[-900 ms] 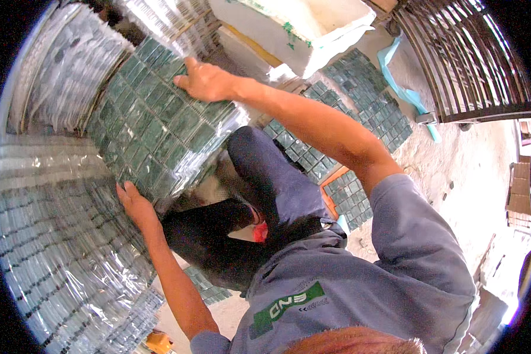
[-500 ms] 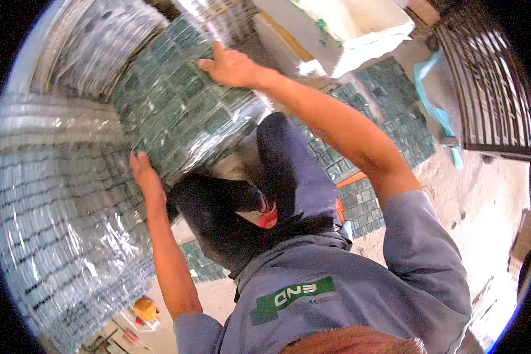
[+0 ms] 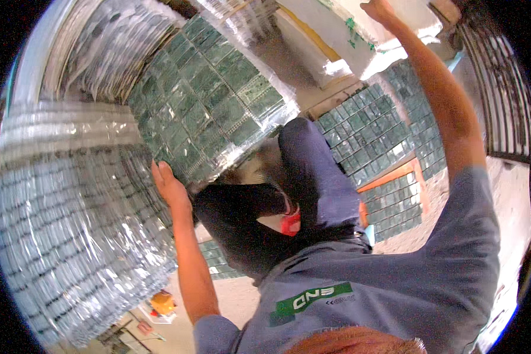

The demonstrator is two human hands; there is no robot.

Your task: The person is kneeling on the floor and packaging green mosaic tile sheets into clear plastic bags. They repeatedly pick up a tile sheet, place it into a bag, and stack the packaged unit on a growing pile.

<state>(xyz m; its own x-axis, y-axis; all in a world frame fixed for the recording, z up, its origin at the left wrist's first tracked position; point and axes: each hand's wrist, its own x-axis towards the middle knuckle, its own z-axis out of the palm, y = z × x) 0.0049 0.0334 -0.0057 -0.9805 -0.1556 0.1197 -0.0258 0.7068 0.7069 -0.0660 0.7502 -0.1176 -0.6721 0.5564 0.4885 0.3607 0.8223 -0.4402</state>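
A stack of square green mosaic tile sheets (image 3: pixel 203 97) stands in front of my knees, with shiny wrap along its near side. My left hand (image 3: pixel 170 184) rests at the stack's near left corner, fingers stretched along the edge and thumb apart; it is open. Far to the upper right, my right hand (image 3: pixel 380 12) is over the pale box (image 3: pixel 324 32), cut off by the top of the picture. Its fingers are blurred and partly outside the view, so I cannot tell whether they hold anything.
Wrapped stacks of tiles (image 3: pixel 76 218) rise on the left, with another stack (image 3: pixel 112 53) behind. More green tile sheets (image 3: pixel 366 130) lie on the right beside an orange frame (image 3: pixel 419 183). A dark slatted rack (image 3: pixel 501 94) stands at far right; a yellow object (image 3: pixel 162 303) sits at lower left.
My right hand has left the top of the tile stack and swung up and right to the pale box. The left hand stays at the stack's corner. The whole view has shifted slightly.
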